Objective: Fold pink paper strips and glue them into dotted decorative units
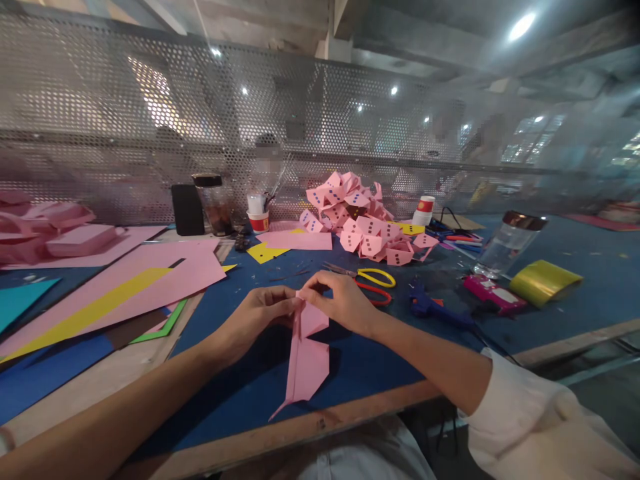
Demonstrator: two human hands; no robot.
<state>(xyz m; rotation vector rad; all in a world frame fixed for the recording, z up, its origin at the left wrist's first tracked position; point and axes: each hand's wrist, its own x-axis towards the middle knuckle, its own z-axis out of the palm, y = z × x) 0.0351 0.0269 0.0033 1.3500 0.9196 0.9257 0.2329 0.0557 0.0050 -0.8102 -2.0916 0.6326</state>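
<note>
A folded, cut strip of pink paper [309,370] hangs between my hands over the blue table, its lower end pointing toward the front edge. My left hand [263,310] pinches its upper end from the left. From the right, my right hand [345,300] pinches the same end, its fingertips close to the left ones. Angular flaps stick out on the strip's right side, and a long crease runs down its left. Just beyond my right hand lie scissors [376,277] with yellow and red handles. A blue glue gun [437,307] rests to the right of that hand.
Behind my hands rises a pile of folded pink paper pieces [350,200] with dark dots. Pink and yellow sheets [150,280] cover the left side. A lidded glass [510,247], a magenta device [493,295] and a yellow roll [545,280] stand or lie at right. A perforated metal screen [280,120] closes the back.
</note>
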